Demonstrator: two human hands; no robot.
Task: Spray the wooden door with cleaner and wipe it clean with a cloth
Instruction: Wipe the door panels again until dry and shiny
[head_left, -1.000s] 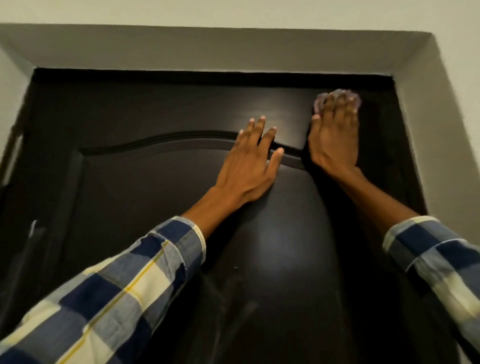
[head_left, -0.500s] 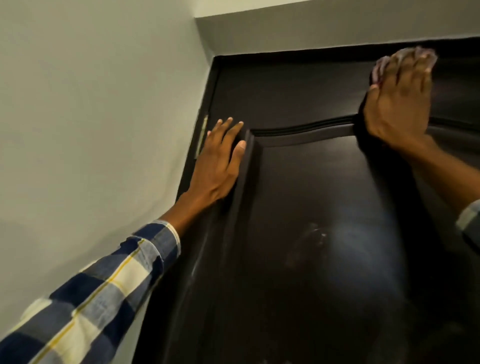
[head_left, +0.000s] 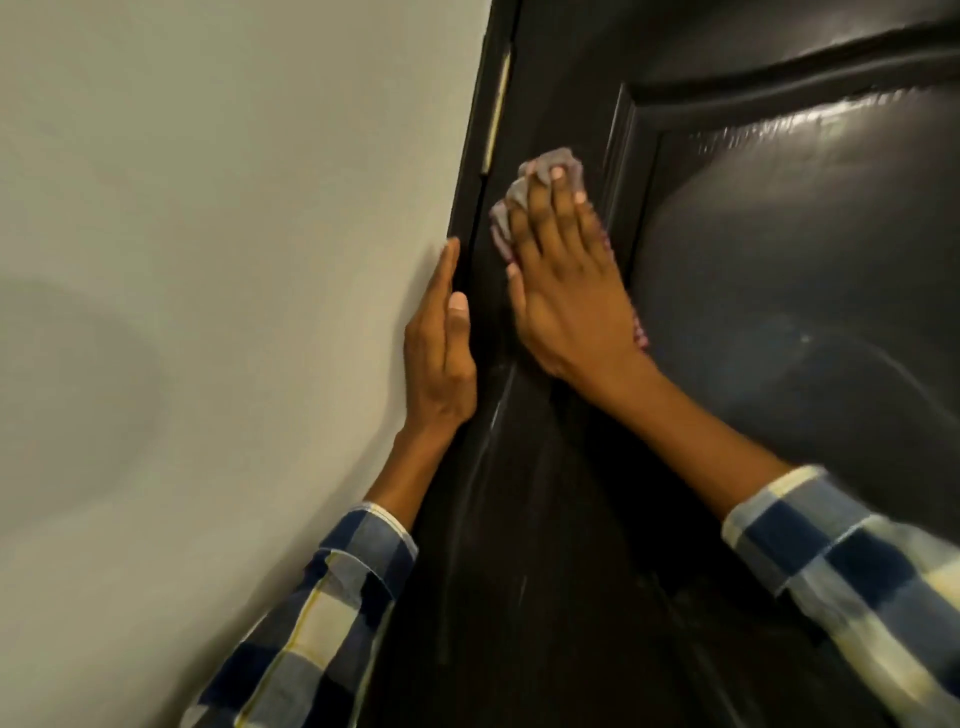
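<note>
The dark glossy wooden door fills the right half of the view, with a raised panel moulding at the upper right. My right hand presses a grey and reddish cloth flat against the door's left stile, close to the frame; the cloth shows above and beside my fingers. My left hand lies flat with fingers together on the wall at the edge of the door frame, holding nothing. No spray bottle is in view.
A pale painted wall takes up the left half. A hinge strip shows along the dark door frame above my hands. Wet streaks run down the door's stile below my hands.
My right hand slid the cloth from the upper part of the door down and left to its hinge side. My left hand moved off the door panel onto the wall by the frame.
</note>
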